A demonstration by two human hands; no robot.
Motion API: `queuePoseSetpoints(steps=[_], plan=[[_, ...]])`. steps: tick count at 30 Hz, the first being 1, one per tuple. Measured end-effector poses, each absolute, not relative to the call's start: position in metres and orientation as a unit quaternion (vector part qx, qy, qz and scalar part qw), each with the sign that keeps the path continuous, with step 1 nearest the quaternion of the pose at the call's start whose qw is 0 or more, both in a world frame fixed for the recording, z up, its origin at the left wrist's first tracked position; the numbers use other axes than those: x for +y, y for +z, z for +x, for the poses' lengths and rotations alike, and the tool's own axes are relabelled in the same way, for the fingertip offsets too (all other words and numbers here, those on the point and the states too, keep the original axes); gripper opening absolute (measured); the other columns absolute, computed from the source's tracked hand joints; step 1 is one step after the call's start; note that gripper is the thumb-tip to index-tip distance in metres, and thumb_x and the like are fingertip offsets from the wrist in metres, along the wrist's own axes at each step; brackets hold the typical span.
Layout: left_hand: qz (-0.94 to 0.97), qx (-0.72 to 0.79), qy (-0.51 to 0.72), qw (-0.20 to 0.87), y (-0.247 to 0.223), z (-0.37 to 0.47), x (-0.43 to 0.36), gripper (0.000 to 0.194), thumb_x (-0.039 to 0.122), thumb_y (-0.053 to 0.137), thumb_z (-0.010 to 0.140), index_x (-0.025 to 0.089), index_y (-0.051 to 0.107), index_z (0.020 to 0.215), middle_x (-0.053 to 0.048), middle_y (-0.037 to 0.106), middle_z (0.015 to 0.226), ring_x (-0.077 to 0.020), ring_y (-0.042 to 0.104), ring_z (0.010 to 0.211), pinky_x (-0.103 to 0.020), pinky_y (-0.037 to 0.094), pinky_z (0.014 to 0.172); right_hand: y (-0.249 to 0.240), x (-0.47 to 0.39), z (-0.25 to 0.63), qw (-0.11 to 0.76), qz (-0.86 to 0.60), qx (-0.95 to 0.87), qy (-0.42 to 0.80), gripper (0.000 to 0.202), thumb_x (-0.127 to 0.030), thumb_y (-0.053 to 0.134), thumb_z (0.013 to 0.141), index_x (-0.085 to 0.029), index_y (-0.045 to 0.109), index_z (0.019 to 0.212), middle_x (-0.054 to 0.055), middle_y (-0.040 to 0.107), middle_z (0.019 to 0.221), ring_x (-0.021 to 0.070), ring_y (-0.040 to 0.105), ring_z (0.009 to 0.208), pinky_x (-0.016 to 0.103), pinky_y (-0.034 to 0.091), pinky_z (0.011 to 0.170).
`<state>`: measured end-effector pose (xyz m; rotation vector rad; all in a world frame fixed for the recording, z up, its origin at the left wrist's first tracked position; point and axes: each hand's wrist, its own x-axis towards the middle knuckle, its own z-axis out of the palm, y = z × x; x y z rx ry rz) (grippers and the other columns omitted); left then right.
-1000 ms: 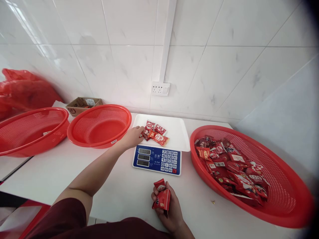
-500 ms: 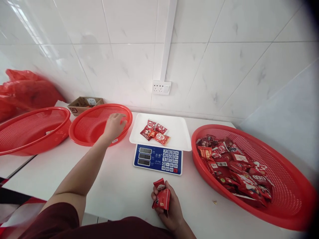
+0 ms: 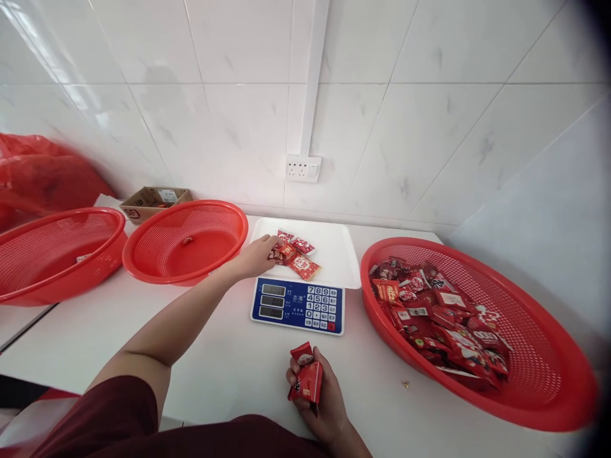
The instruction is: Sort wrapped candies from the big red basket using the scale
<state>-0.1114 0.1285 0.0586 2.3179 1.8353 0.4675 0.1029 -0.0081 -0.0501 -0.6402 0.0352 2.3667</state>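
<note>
My left hand point(image 3: 260, 256) reaches over the near left part of the white scale tray point(image 3: 334, 261), its fingertips closed around the edge of a dark red snack packet point(image 3: 277, 255). Touching that one are several other small red packets point(image 3: 305, 265), lying in a loose pile on the tray. Below, in front of the blue scale panel point(image 3: 298, 305), my right hand point(image 3: 324, 394) is wrapped around red snack packets point(image 3: 309, 381); how many it holds is partly hidden by the fingers.
A large red basket point(image 3: 548, 331) at right holds many red packets. Left of the scale stands a red basket point(image 3: 191, 270) with a small item point(image 3: 188, 240) inside. Farther left are another red basket point(image 3: 62, 286), a cardboard box point(image 3: 143, 207) and red plastic bags point(image 3: 48, 178).
My left hand has moved right from over the middle basket to the packets on the tray, its spread fingers closing. A small item now shows in that basket. My right hand keeps its packets.
</note>
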Motion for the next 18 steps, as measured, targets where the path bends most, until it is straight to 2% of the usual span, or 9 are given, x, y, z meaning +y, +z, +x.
queuePoseSetpoints(steps=[5, 9, 11, 15, 18], plan=[[0.721, 0.651, 0.231, 0.05, 0.07, -0.132, 0.113, 0.035, 0.006, 0.043, 0.073, 0.024, 0.053, 0.101, -0.003, 0.053, 0.101, -0.0167, 0.058, 0.085, -0.027, 0.048, 0.074, -0.049, -0.009, 0.102, 0.332, -0.254, 0.008, 0.908, 0.029, -0.042, 0.068, 0.068, -0.016, 0.056, 0.065, 0.0, 0.055, 0.059, 0.0102, 0.05, 0.051, 0.013, 0.024, 0.027], [0.637, 0.722, 0.258, -0.079, 0.085, -0.16, 0.109, 0.025, 0.013, 0.046, 0.078, 0.019, 0.055, 0.1, -0.009, 0.053, 0.106, -0.025, 0.053, 0.094, -0.036, 0.046, 0.077, -0.049, -0.009, 0.103, 0.331, -0.251, 0.012, 0.909, 0.03, -0.042, 0.068, 0.069, -0.016, 0.055, 0.064, 0.0, 0.055, 0.059, 0.0101, 0.05, 0.051, 0.012, 0.023, 0.027], [0.631, 0.725, 0.256, -0.104, 0.085, -0.162, 0.11, 0.023, 0.019, 0.048, 0.08, 0.018, 0.057, 0.101, -0.01, 0.054, 0.109, -0.0282, 0.049, 0.102, -0.04, 0.044, 0.084, -0.049, -0.009, 0.102, 0.329, -0.252, 0.013, 0.91, 0.03, -0.043, 0.067, 0.07, -0.016, 0.056, 0.064, 0.0, 0.055, 0.06, 0.0102, 0.05, 0.052, 0.012, 0.023, 0.027], [0.747, 0.631, 0.21, -0.019, 0.067, -0.132, 0.12, 0.025, 0.029, 0.05, 0.083, 0.021, 0.059, 0.105, -0.005, 0.059, 0.107, -0.0224, 0.051, 0.104, -0.035, 0.041, 0.092, -0.05, -0.008, 0.101, 0.326, -0.25, 0.006, 0.912, 0.03, -0.043, 0.065, 0.072, -0.016, 0.056, 0.065, 0.0, 0.054, 0.061, 0.0099, 0.051, 0.052, 0.012, 0.023, 0.027], [0.79, 0.597, 0.137, 0.008, 0.052, -0.102, 0.129, 0.03, 0.031, 0.052, 0.082, 0.023, 0.059, 0.109, -0.006, 0.059, 0.11, -0.0232, 0.05, 0.105, -0.035, 0.042, 0.09, -0.05, -0.009, 0.102, 0.331, -0.249, 0.007, 0.91, 0.03, -0.043, 0.065, 0.072, -0.015, 0.056, 0.066, -0.001, 0.054, 0.061, 0.0095, 0.051, 0.052, 0.012, 0.024, 0.027]])
